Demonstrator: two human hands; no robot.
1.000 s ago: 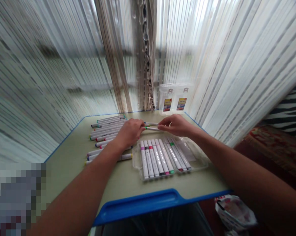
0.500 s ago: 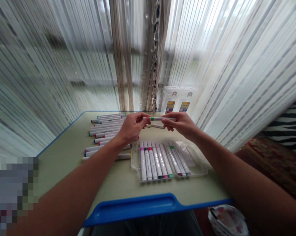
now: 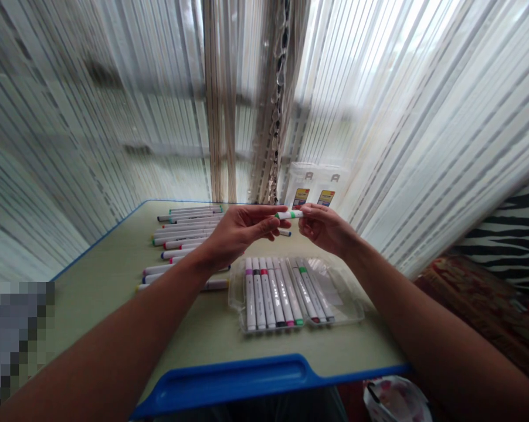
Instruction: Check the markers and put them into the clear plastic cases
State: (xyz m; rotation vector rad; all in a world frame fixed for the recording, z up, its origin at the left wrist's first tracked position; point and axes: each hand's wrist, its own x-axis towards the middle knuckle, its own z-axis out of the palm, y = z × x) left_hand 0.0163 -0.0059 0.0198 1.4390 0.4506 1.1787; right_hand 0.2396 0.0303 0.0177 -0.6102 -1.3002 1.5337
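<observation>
A white marker [image 3: 294, 215] with a green tip end and a green band is held up over the far part of the table. My right hand [image 3: 324, 227] pinches its right end between thumb and fingers. At the green end, my left hand [image 3: 247, 227] has its thumb below and forefinger stretched above, closed lightly on the marker. Beneath the hands lies a clear plastic case [image 3: 350, 310] with a row of white markers [image 3: 273, 296], banded purple, black, red and green. More markers [image 3: 180, 240] lie sideways on the left, partly hidden behind my left forearm.
The pale table [image 3: 101, 252] has a blue edge with a moulded blue tray [image 3: 229, 378] in front. Two clear packages with yellow labels [image 3: 326, 197] stand at the back, against string curtains [image 3: 168, 105]. A white patterned bag [image 3: 396, 401] sits below the table's right front.
The marker has turned in my hands, so a green end now shows at my left fingers. My left fingers have straightened, and my right hand has moved toward the marker's far right end.
</observation>
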